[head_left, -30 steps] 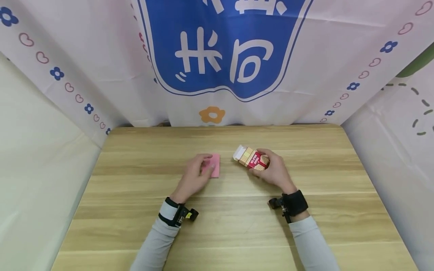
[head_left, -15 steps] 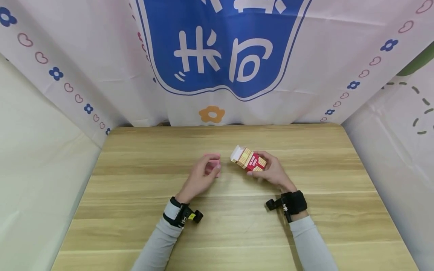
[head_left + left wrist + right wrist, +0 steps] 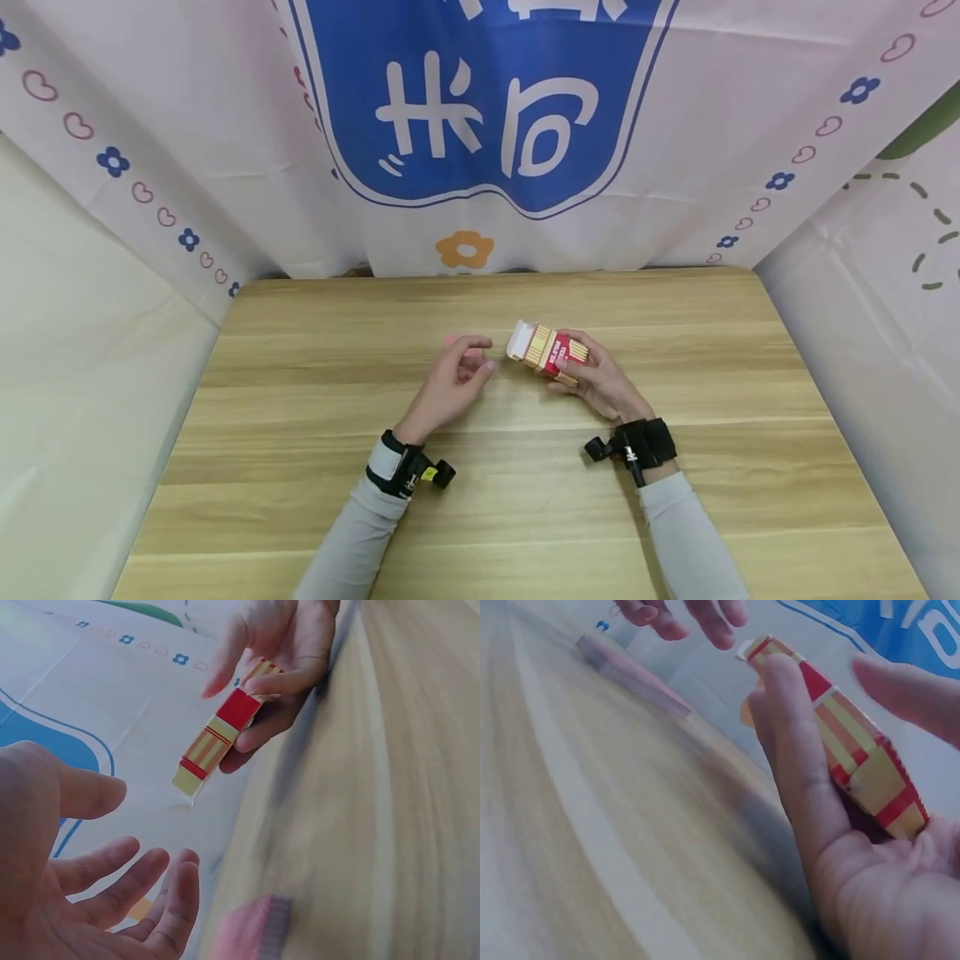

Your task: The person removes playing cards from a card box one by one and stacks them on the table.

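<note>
My right hand (image 3: 606,385) grips a small cardboard box (image 3: 537,347) with cream and yellow stripes and a red label. The box's white end flap stands open and points left, toward my other hand. In the right wrist view the box (image 3: 855,742) lies against the palm and fingers, above the table. My left hand (image 3: 447,390) holds nothing; its fingers are loosely bent and spread, thumb apart. Behind it on the table lies a flat pink stack (image 3: 241,930) with a finely lined grey edge, like a deck of cards, mostly hidden by the hand in the head view.
Both hands are over the far half of a wood-grain table (image 3: 525,517). A white cloth with a blue emblem (image 3: 480,108) hangs along the back edge, and pale cloth walls stand at both sides. Each wrist wears a strapped camera.
My left hand has lifted off the pink stack and shifted slightly right, its fingers parting. The right hand has moved the box a little left and turned it, its flap now more open to view.
</note>
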